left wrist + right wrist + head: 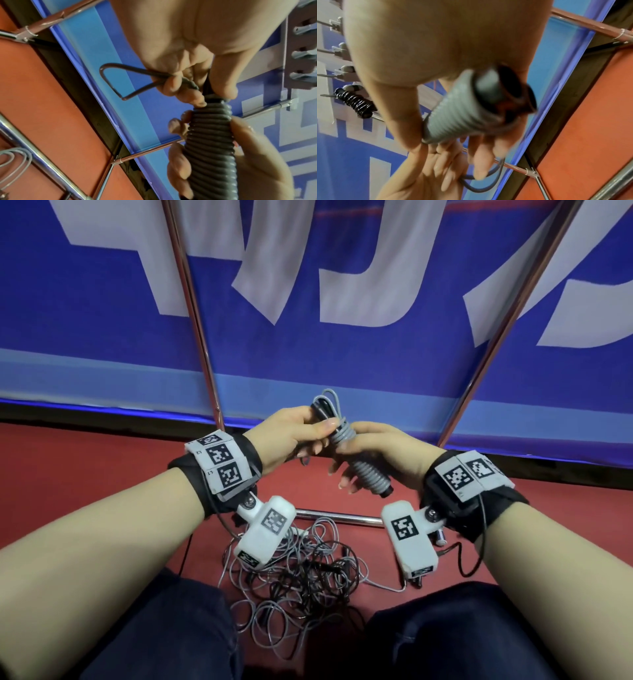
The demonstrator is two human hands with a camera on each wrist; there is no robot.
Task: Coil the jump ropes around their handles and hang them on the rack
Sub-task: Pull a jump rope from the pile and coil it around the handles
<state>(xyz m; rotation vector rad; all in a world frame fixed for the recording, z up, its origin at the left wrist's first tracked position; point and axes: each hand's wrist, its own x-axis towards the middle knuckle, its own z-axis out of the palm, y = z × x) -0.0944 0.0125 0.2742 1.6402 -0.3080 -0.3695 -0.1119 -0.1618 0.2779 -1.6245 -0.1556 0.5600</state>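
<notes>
The red, smooth floor (102, 474) carries everything here. A loose tangle of thin grey and black jump-rope cords (301, 583) lies directly on it, spread in overlapping loops between the person's knees. Just beyond the tangle, a shiny chrome metal base bar (339, 517) of the rack rests flat on the floor, and two slanted chrome rack poles (195, 313) rise from it against the blue-and-white banner.
</notes>
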